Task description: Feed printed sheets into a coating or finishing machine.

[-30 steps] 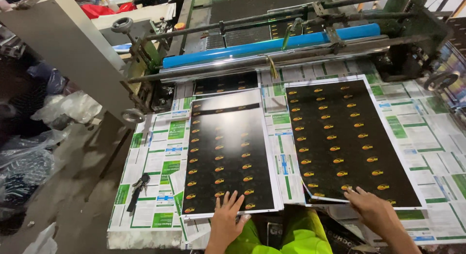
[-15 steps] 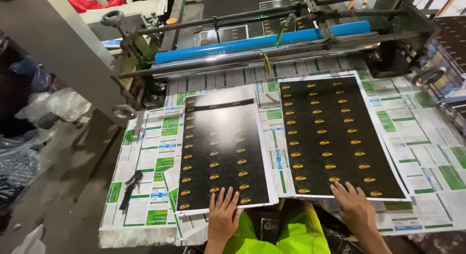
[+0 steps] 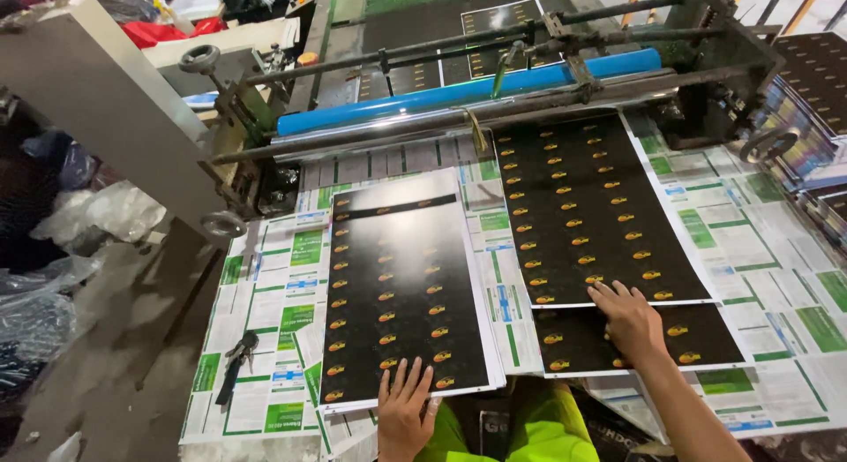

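- I am watching my left hand (image 3: 404, 409) lying flat, fingers spread wide, on the near edge of the left stack of black printed sheets (image 3: 401, 290); it is gripping nothing, only pressing down.
- My right hand (image 3: 628, 319) is resting palm down, fingers loosely spread, on the right stack of black sheets (image 3: 593, 210), just where the top sheet's near edge is giving way to a lower sheet (image 3: 697, 338) sticking out toward me. It is also holding nothing.
- Taking the blue roller (image 3: 468, 90) as my landmark: both stacks are lying on the near side of it, the left one below its left half, the right one below its right half and running up almost under the bars.
- The stacks are sitting on a table papered with green-and-white printed sheets (image 3: 291, 277); a bunch of keys (image 3: 234, 360) is lying well left of the left stack.
- I am judging the risks: the right stack is already looking staggered, so a sideways push from my palm could be fanning it further out of square.
- Glossy sheets slide easily; uneven pressure could be skewing the left stack off the near edge.
- Its far end is lying close to the machine, so nudging it forward could be catching it there.
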